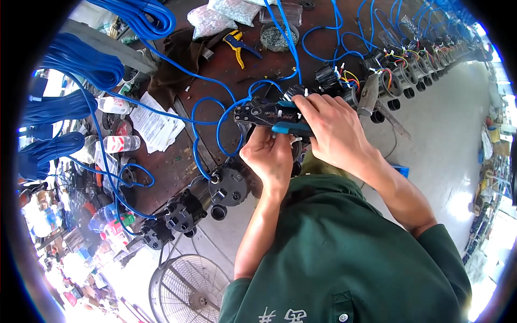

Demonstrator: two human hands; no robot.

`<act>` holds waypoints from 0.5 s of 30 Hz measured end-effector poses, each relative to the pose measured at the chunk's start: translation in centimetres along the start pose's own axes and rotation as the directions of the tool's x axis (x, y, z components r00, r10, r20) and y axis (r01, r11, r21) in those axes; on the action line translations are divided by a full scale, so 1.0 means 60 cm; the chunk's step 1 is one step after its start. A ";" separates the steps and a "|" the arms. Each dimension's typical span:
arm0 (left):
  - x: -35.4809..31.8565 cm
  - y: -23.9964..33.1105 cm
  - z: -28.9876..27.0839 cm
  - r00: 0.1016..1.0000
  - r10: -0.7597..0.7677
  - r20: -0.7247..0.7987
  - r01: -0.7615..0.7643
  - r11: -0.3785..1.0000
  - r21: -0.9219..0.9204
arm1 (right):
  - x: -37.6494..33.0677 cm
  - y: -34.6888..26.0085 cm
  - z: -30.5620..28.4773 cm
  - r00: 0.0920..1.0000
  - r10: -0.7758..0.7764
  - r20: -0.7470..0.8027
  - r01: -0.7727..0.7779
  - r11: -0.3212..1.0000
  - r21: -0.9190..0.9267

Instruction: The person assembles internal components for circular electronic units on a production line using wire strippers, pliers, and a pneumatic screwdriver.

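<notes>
My right hand [336, 126] is wrapped around the teal handles of a black crimping tool [265, 114], whose head points left. Just below that head, my left hand [269, 159] has its fingertips pinched together; whatever lies between them is too small or hidden to make out. Round black motor-like housings [229, 185] line the table edge to the left of my hands. Beyond my right hand, open grey housings [389, 81] show red, yellow and other coloured wires. A blue cable [218, 132] loops close to the tool.
Yellow-and-blue wire strippers [237, 47] lie on the dark table [177, 113], near a round dish of small metal parts [279, 37] and bags of small pieces [211, 20]. Papers [156, 124] and bottles [121, 144] sit left. Coiled blue cables [81, 62] hang there. A fan [188, 288] stands below.
</notes>
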State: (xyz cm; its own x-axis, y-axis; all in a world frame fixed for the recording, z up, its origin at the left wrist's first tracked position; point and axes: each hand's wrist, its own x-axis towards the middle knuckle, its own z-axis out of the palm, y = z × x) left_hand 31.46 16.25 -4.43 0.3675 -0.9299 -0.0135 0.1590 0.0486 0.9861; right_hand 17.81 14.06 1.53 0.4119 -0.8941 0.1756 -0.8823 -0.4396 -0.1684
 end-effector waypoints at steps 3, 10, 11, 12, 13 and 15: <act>0.001 -0.002 -0.003 1.000 0.009 -0.011 -0.009 0.999 0.036 | 0.002 0.001 0.000 1.000 -0.005 -0.003 0.005 1.000 -0.008; -0.001 0.006 -0.002 0.998 -0.030 -0.060 0.030 1.000 0.005 | 0.006 0.003 0.006 0.999 -0.028 -0.033 0.028 0.999 0.024; -0.001 0.008 -0.001 0.997 -0.035 -0.067 0.034 0.999 -0.013 | 0.008 0.003 0.005 0.999 -0.028 -0.030 0.029 0.999 0.033; -0.001 0.005 -0.003 0.998 -0.020 -0.067 0.020 1.000 0.001 | 0.008 0.003 0.004 0.999 -0.029 -0.027 0.030 0.999 0.041; -0.001 0.000 -0.004 0.998 -0.005 -0.067 0.006 1.000 0.014 | 0.008 0.002 0.005 1.000 -0.018 -0.003 0.018 0.998 0.052; -0.001 0.000 -0.005 0.997 0.010 -0.073 -0.007 0.999 0.039 | 0.007 0.003 0.006 0.999 0.006 0.044 -0.009 0.997 0.073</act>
State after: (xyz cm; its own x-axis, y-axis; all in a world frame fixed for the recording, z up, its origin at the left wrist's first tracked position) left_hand 31.68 16.41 -4.49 0.4351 -0.9003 -0.0155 0.1204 0.0411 0.9919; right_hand 17.92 13.57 1.19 0.4164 -0.8996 0.1316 -0.8669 -0.4365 -0.2407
